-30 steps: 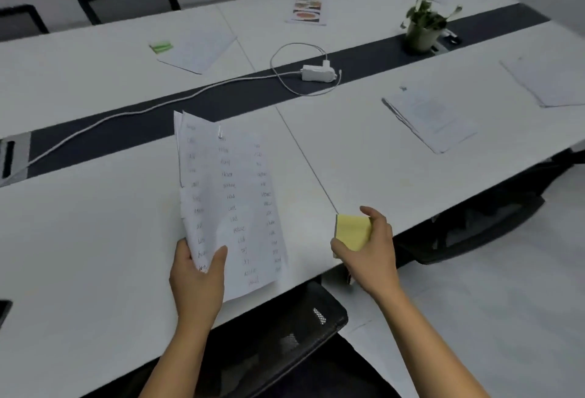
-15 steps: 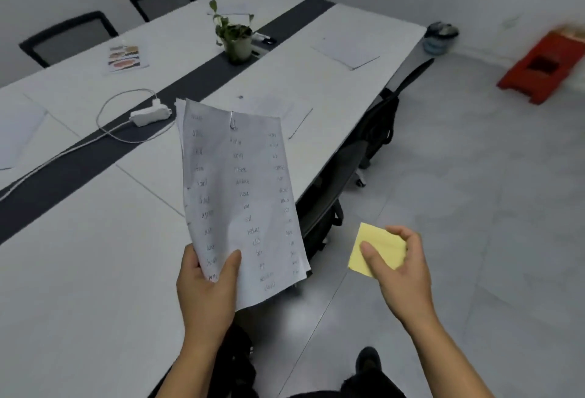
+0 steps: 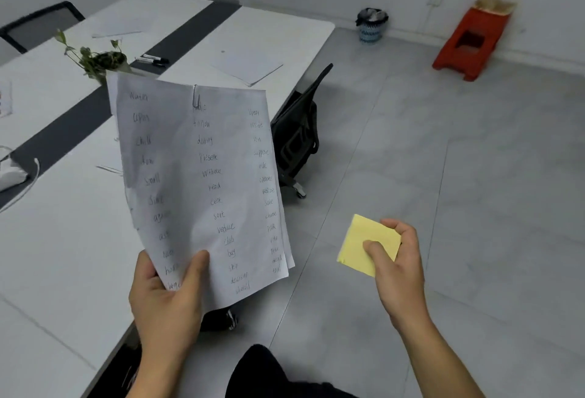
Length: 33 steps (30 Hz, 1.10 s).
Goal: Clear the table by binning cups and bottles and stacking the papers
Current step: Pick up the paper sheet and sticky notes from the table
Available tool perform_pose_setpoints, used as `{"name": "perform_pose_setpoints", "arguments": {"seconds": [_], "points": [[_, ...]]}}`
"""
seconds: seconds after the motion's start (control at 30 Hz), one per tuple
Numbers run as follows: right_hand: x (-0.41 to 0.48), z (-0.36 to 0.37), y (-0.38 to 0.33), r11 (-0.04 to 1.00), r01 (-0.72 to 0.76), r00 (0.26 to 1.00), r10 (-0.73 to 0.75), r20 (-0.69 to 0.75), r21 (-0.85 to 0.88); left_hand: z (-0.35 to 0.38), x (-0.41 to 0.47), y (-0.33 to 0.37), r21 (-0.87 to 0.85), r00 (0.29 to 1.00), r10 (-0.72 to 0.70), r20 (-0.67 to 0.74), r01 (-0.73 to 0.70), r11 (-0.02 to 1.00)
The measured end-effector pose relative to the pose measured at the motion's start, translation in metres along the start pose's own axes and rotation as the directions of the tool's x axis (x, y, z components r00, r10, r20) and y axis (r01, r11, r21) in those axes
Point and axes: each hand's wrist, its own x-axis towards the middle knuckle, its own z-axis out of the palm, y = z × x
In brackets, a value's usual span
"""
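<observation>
My left hand (image 3: 167,305) grips the bottom corner of a clipped sheaf of handwritten word-list papers (image 3: 202,182), held upright over the edge of the white table (image 3: 63,264). My right hand (image 3: 399,267) pinches a yellow sticky-note pad (image 3: 364,244) above the floor, to the right of the table. Another stack of white paper (image 3: 248,66) lies flat on the table's far right end. A further sheet (image 3: 115,30) lies at the far end beyond the dark centre strip. A lined waste bin (image 3: 371,25) stands against the far wall.
A potted plant (image 3: 98,60) and black markers (image 3: 155,59) sit on the dark strip (image 3: 63,134). A white power adapter with cable (image 3: 11,176) lies at the left edge. A black office chair (image 3: 297,134) is tucked by the table. A red stool (image 3: 471,43) lies near the wall.
The view has swung right, away from the table toward the floor and bin. Both hands moved with it, still holding the papers and the yellow pad, which left the table edge.
</observation>
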Motion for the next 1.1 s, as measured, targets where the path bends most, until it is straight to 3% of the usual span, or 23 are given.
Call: {"name": "perform_pose_setpoints", "arguments": {"seconds": [0.3,0.57,0.8,0.93,1.1], "points": [[0.2,0.016,-0.029,0.999,-0.002,1.0,0.001,-0.015,-0.043,0.164,0.119,0.007,-0.043,0.997,-0.051,-0.061,0.048,0.998],[0.398,-0.01,-0.103,0.999,0.03,0.976,-0.035,-0.215,-0.026,0.373,0.281,0.088,-0.059,0.99,0.041,0.136,-0.034,0.998],[0.57,-0.061,-0.118,0.999,0.029,0.921,-0.009,-0.389,0.045,0.572,0.354,0.151,-0.126,0.948,0.095,0.304,-0.059,0.99],[0.698,-0.085,-0.115,0.995,0.013,0.938,0.022,-0.345,0.099,0.685,0.383,0.166,-0.121,0.959,0.034,0.28,0.0,0.993],[0.846,-0.073,-0.182,0.997,0.033,0.986,-0.02,-0.164,0.074,0.767,0.441,0.214,-0.144,0.985,0.003,0.17,0.021,0.989]]}}
